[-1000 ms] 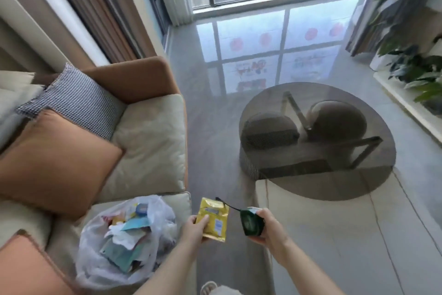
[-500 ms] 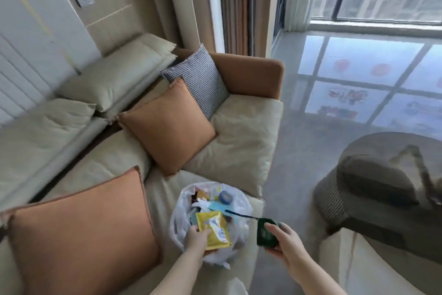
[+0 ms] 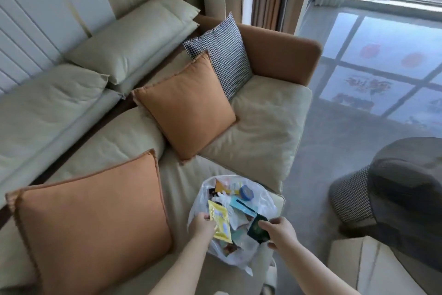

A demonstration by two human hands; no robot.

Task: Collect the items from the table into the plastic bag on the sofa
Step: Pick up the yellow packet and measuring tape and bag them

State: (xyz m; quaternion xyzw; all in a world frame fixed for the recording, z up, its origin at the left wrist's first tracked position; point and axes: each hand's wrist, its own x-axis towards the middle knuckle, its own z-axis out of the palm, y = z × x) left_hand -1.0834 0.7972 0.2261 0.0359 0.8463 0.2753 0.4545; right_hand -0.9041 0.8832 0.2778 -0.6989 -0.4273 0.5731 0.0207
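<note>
Hands first: my left hand (image 3: 202, 223) pinches one yellow sachet (image 3: 220, 225) by its left edge, fingers curled round it, and my right hand (image 3: 279, 232) grips one small dark green pouch (image 3: 257, 230), thumb under and fingers over. Both hang directly over the open mouth of the one plastic bag (image 3: 263, 201), which sits on the sofa (image 3: 263, 127) seat at its front edge, just beside the nearer orange cushion (image 3: 91, 227).

What the drop turns on, as I judge it: the bag's mouth lies straight below and slightly ahead of my fingers, so neither hand needs to travel, only to let go. The sachet's long axis runs from the far left to the near right, tilted, with its lower end already down among the contents; the pouch is turned the other way. Both hands are about equally near.

Inside the bag I can make out a blue round lid, a light blue card and assorted wrappers, too jumbled to count. Two orange cushions and one checked cushion (image 3: 222, 55) rest on the sofa.
</note>
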